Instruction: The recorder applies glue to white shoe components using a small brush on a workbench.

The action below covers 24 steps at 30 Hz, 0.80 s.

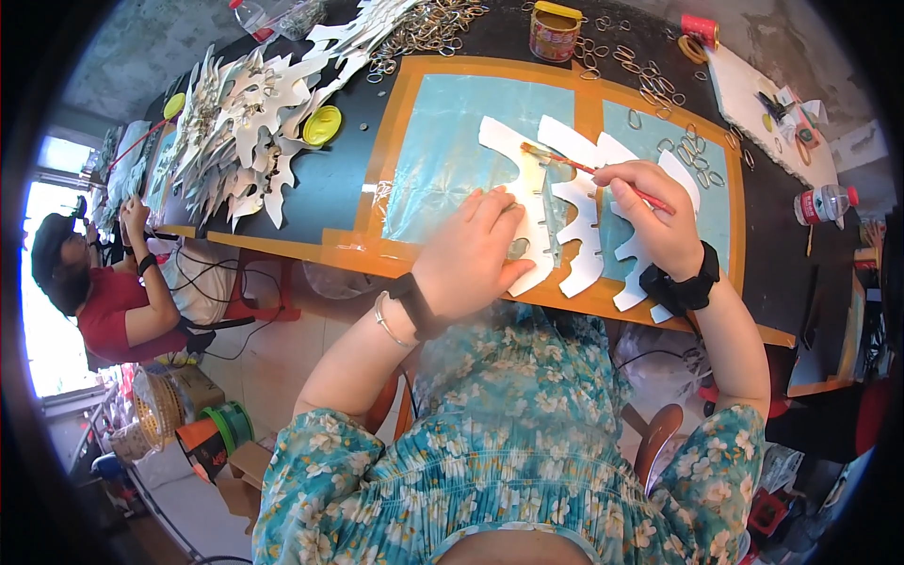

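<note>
My left hand (471, 243) lies flat with its fingers stretched over a white, jagged-edged cut-out piece (533, 212), holding it against the work surface. In my right hand (650, 202) is a paintbrush (576, 164) with a red handle. The brush's bristles touch the upper part of that same piece, where a yellowish smear shows. Several similar white cut-outs (581, 256) lie side by side to the right, partly beneath my right hand and wrist. All of them rest on a light blue sheet (443, 122) edged with orange-brown tape.
At the far edge stands a tin (554, 38) with a yellow rim; metal rings (659, 89) are scattered near it. White cut-outs (250, 118) heap up at left beside a yellow lid (322, 125). A bottle (822, 204) stands right. A person in red (122, 311) works at far left.
</note>
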Tool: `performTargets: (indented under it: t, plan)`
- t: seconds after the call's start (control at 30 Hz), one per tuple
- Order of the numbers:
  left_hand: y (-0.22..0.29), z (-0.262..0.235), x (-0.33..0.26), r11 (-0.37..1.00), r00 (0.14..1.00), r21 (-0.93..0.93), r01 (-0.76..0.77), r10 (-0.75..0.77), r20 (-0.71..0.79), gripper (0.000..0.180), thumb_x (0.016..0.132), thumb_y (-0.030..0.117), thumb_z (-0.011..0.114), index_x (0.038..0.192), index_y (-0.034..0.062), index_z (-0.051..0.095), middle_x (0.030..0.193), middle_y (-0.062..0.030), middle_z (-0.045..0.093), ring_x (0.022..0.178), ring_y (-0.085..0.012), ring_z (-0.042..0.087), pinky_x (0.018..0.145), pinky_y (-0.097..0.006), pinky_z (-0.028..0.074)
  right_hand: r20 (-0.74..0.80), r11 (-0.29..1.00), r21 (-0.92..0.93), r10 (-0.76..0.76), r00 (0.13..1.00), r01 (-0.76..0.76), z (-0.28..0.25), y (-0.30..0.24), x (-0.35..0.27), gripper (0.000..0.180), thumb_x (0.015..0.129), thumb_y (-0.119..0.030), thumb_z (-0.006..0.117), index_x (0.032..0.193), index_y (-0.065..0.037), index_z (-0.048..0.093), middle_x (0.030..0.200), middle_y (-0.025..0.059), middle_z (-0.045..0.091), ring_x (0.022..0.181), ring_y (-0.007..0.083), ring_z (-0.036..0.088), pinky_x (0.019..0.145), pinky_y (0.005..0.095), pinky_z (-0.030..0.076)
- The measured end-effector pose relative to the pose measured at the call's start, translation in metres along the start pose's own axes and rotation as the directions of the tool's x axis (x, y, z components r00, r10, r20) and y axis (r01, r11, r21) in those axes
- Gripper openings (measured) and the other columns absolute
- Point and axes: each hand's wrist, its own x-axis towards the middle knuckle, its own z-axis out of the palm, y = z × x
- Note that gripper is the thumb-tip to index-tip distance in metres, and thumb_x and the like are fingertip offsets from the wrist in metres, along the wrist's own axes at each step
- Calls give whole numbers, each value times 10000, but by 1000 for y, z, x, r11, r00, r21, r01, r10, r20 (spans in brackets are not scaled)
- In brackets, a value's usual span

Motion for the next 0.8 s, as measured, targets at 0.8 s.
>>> performTargets:
  t: [0.8]
  plan:
    - [-1,2,-1,1000,1000,2,-6,6,-4,509,848,249,758,1233,-4,544,1341,-203,515,1242,-420,519,1135,-499,391,50,996,88,22,999,-26,-13,-9,-24,182,981,-96,578,1053,5,711,1013,109,695,945,196,638,858,305,484]
